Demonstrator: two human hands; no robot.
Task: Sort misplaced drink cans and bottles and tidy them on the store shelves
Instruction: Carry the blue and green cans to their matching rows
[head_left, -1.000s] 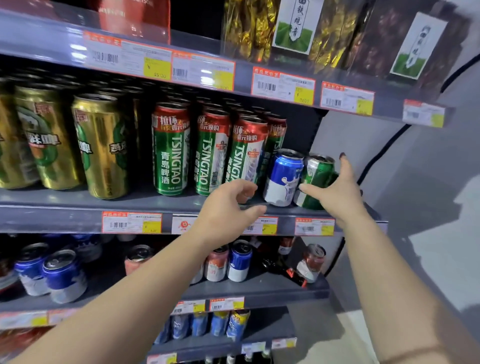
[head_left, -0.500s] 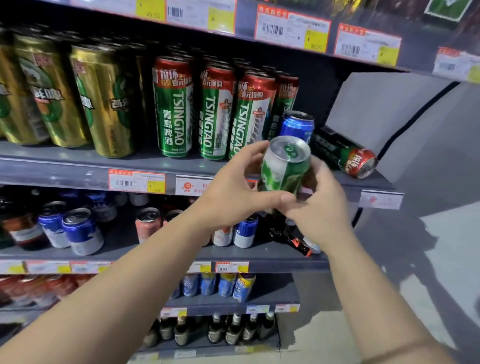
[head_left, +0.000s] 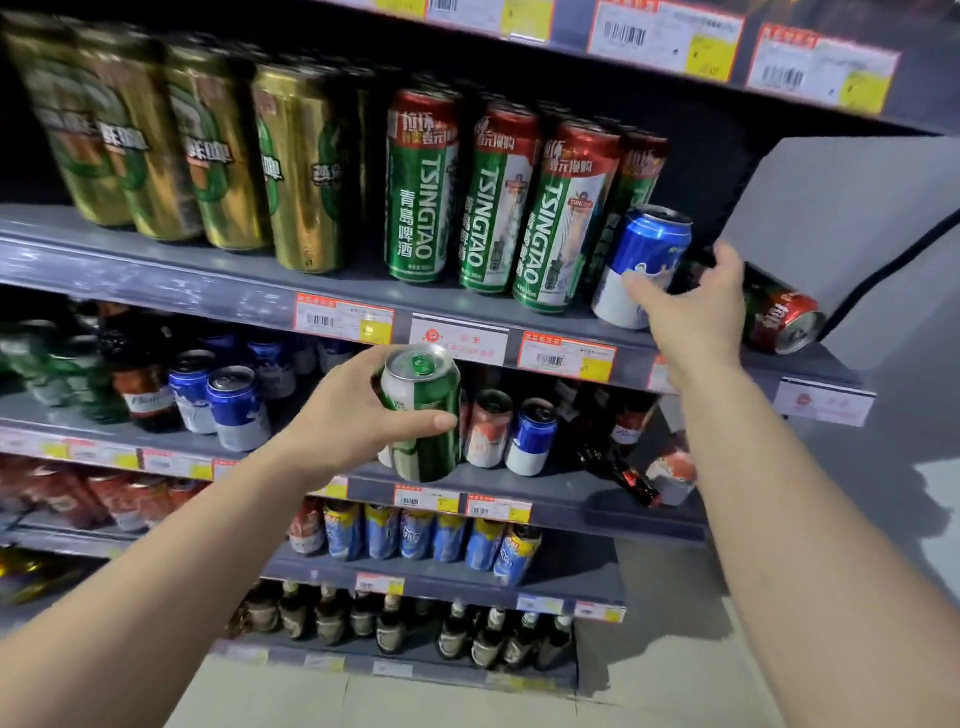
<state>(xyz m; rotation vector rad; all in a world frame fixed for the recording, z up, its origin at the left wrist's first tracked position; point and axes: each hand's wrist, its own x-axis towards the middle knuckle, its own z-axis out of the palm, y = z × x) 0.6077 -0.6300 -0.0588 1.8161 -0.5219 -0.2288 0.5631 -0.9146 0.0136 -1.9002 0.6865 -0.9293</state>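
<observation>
Since a moment ago, my left hand alone grips the green can — my right hand, spread wide, reaches the blue can beside the toppled can.

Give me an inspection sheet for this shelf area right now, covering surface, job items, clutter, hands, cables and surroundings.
Surface: grey metal shelf with price tags along its front edge, more shelves below.
Job's things: short green can held off the shelf; blue and white can standing beside the tall Tsingtao cans.
Clutter: red and green can lying on its side at the shelf's right end; dark bottle lying down on the lower shelf.
Hands: left hand grips the green can; right hand reaches around the blue and white can, fingers spread.
Cables: black cable along the wall.
Surroundings: grey wall at right, pale floor.
</observation>
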